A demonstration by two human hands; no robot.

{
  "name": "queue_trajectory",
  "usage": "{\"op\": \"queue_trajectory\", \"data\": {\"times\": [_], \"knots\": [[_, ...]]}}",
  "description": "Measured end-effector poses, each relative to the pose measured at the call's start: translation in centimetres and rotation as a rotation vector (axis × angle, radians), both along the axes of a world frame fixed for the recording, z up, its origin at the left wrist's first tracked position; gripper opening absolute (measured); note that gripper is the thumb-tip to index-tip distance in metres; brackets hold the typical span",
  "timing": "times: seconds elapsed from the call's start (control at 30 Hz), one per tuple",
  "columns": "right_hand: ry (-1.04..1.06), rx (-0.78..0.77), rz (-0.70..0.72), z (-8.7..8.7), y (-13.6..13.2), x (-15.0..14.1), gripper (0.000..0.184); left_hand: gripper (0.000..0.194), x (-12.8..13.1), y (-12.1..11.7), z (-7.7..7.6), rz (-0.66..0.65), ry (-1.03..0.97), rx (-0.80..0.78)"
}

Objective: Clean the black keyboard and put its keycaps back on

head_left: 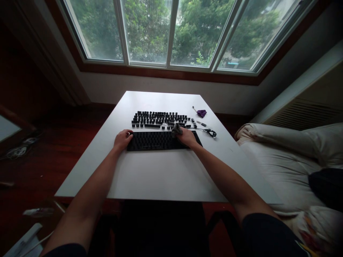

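A black keyboard base point(152, 140) without its keycaps lies flat across the middle of the white table. My left hand point(123, 138) grips its left end, thumb and fingers bent around the edge. My right hand point(188, 137) pinches a crumpled dark grey cloth point(177, 130) over the right part of the keyboard. Whether the cloth presses on the board I cannot tell. Just behind the keyboard, loose black keycaps point(152, 117) stand in rows, with a long spacebar point(152, 126) at their front edge.
On the table's right lie a coiled black cable point(210, 132), a small thin tool point(201, 123) and a purple cloth point(202, 113). The white table point(160, 175) ends near my body. A cream sofa point(278, 157) stands to the right, and a window point(168, 32) is ahead.
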State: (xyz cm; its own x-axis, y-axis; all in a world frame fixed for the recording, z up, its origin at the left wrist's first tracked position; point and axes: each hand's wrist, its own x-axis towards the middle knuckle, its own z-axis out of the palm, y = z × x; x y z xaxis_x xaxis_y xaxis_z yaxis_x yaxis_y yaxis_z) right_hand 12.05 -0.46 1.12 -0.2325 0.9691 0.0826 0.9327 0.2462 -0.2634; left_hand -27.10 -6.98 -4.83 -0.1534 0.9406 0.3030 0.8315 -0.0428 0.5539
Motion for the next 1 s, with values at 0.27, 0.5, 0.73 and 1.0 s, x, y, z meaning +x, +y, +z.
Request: {"op": "queue_trajectory", "data": {"times": [0.27, 0.5, 0.73, 1.0], "knots": [[-0.092, -0.072, 0.171, 0.3, -1.7, -0.1, 0.024, 0.029, 0.1, 0.1, 0.0, 0.017, 0.009, 0.008], [0.019, -0.164, 0.402, 1.3, -2.0, 0.8, 0.026, 0.034, -0.1, 0.1, -0.1, 0.053, -0.008, -0.033], [-0.046, -0.164, 0.324, 1.3, -0.5, 4.4, 0.032, 0.033, 0.0, 0.1, 0.1, 0.036, -0.024, -0.015], [-0.015, 0.036, 0.223, 2.4, -1.3, 0.8, 0.024, 0.031, -0.1, 0.3, 0.2, 0.007, -0.069, -0.037]]}}
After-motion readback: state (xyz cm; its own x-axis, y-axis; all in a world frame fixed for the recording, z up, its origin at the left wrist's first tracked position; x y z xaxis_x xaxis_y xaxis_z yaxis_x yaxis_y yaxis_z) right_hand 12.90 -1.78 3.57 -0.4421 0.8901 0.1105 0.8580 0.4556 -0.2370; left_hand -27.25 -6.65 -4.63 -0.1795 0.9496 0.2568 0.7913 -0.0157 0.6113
